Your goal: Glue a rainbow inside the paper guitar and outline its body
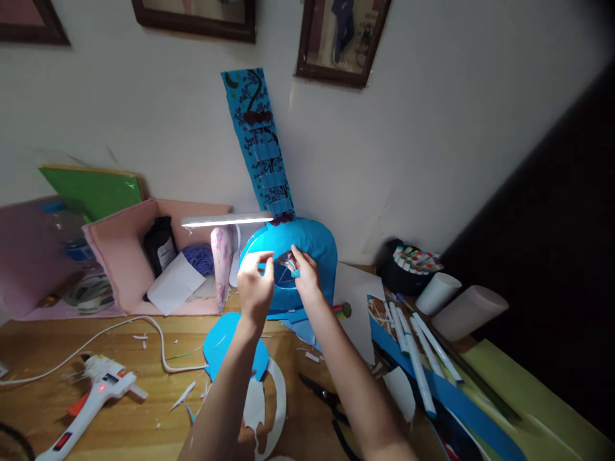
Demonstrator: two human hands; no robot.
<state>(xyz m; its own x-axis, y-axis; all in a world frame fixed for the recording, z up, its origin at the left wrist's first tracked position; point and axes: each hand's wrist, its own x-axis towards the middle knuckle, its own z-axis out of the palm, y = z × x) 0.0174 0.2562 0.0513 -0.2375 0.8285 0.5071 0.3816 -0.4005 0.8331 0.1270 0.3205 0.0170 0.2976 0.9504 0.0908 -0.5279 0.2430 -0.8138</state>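
Both hands are raised at the far edge of the wooden table point(62, 410), working on a blue paper dome point(307, 246) that stands upright near the wall, its rounded top up and its flat face turned toward the camera. The left hand point(256, 287) is curled, thumb and forefinger pressed together on the dome's pale left rim. The right hand point(303, 274) pinches a small striped piece point(290, 262) against the middle of the dome; what that piece is cannot be made out, since the fingers cover most of it. Behind the dome a long blue paper strip point(259, 141) painted with dark branches leans against the wall, its long axis running up and slightly left. A lit lamp bar point(225, 221) lies level just left of the dome. On the table below the forearms lie blue and white paper cutouts point(225, 349) and black scissors point(327, 397), partly hidden by the right arm. A white glue gun point(96, 390) lies at the left, nozzle toward the right. White markers point(413, 346) lie to the right, near two white rolls point(456, 301). An open pink box point(139, 256) holds small items too dim to identify.
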